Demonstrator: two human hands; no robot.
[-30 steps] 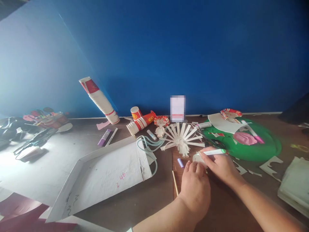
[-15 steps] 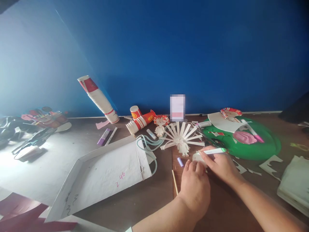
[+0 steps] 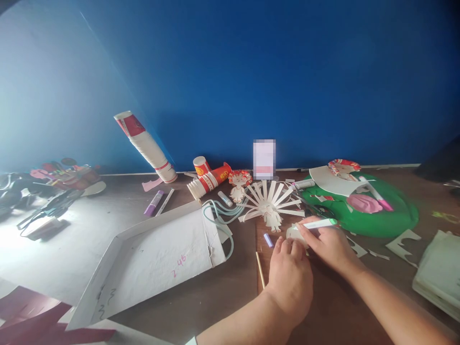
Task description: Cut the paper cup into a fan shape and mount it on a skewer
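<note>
Blue wall behind the far edge of the table. At that edge, left of the middle, tall stack of paper cups, red and white at the top; just beside its base, scrap of pink paper. Farther right along the edge, nested red-and-white cups lying on their side. In from the edge, purple glue stick. Toward the left edge, red basket, packed with small items, too blurred to tell. Toward the near left corner, dark pink sheets. Slanting between, shallow white box, pink and dark scribbles inside. Toward the right edge, pale stack of sheets.
</note>
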